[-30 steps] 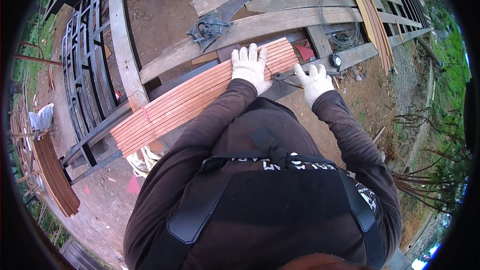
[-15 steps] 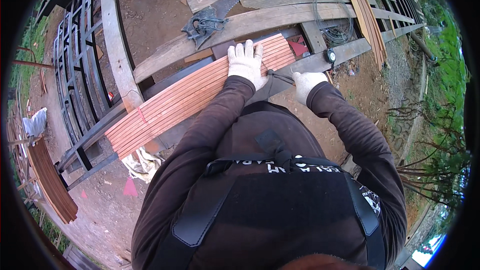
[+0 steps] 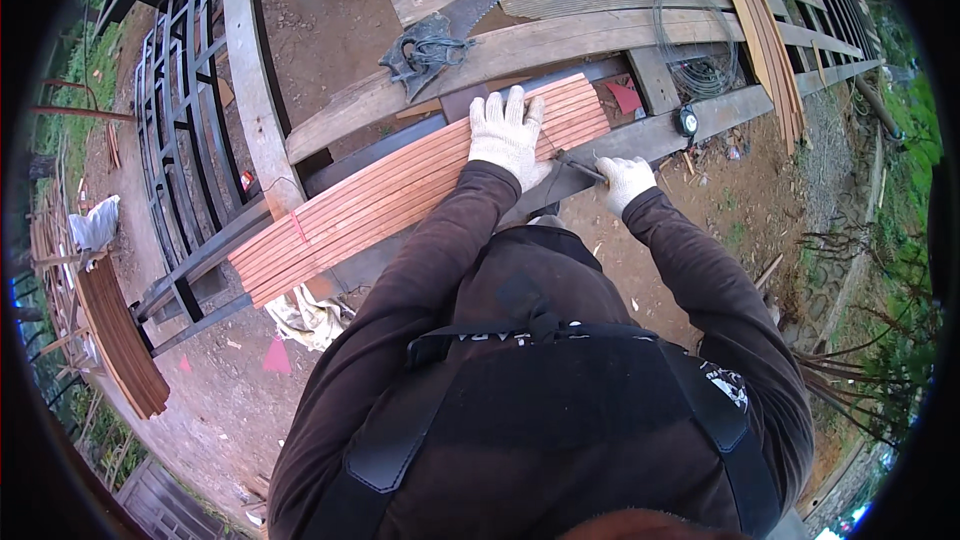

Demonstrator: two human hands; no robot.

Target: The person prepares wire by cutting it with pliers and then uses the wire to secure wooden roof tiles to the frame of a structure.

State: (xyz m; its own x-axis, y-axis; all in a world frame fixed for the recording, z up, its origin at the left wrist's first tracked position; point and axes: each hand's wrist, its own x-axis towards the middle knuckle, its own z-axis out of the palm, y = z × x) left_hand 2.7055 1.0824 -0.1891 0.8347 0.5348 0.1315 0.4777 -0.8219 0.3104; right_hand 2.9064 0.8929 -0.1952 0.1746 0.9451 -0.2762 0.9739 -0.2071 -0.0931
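Note:
A bundle of reddish-brown wooden slats (image 3: pixel 400 195) lies across a dark metal frame (image 3: pixel 190 270). My left hand (image 3: pixel 508 135), in a white knit glove, rests flat with fingers spread on the right end of the bundle. My right hand (image 3: pixel 623 180), also gloved, is closed around a thin dark pencil-like tool (image 3: pixel 580 168) whose tip touches the near edge of the slats beside my left hand. My dark sleeves and a black chest harness fill the lower part of the view.
A hand saw (image 3: pixel 470 15) lies on grey planks (image 3: pixel 560 35) beyond the slats, with a coil of wire (image 3: pixel 695 45) and a small round black object (image 3: pixel 686 121) to the right. A stack of curved slats (image 3: pixel 115 340) sits at left. A crumpled cloth (image 3: pixel 310 315) lies on bare dirt.
My right hand has drawn in from the plank towards the slat edge and closed on the thin tool. My left hand stays pressed on the bundle.

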